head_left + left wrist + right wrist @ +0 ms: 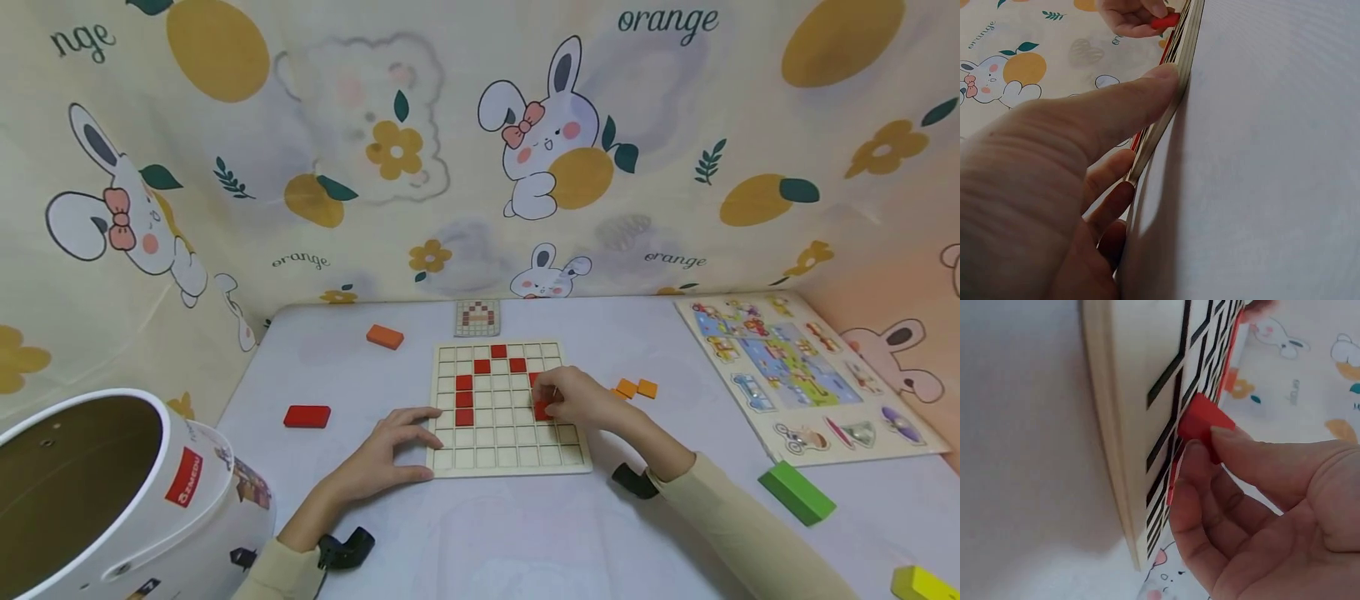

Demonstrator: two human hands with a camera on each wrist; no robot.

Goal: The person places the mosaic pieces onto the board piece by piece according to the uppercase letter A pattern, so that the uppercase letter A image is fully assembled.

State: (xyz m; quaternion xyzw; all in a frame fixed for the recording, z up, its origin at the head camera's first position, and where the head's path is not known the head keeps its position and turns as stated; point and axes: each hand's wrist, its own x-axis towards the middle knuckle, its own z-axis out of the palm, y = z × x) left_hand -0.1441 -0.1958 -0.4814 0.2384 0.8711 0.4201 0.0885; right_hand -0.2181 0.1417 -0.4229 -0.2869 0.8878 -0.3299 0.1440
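A cream grid board [510, 460] lies on the table with red square tiles [464, 399] in some cells, forming a peaked outline. My right hand [576, 398] pinches a red tile [1200, 422] between thumb and fingertips, low over the board's right side. In the right wrist view this tile is tilted, with one edge at the grid. On the other side, my left hand [388, 448] has its fingers spread, with fingertips and thumb against the board's left edge. The left wrist view shows the thumb [1141, 97] along that edge. Cells beneath my right hand are hidden.
Behind the board lies a small pattern card [477, 318]. Orange tiles [637, 388] sit to the right, near a picture puzzle board [810, 383] and a green block [797, 492]. Red [307, 417] and orange [386, 337] blocks lie left. A white bucket [202, 500] stands front left.
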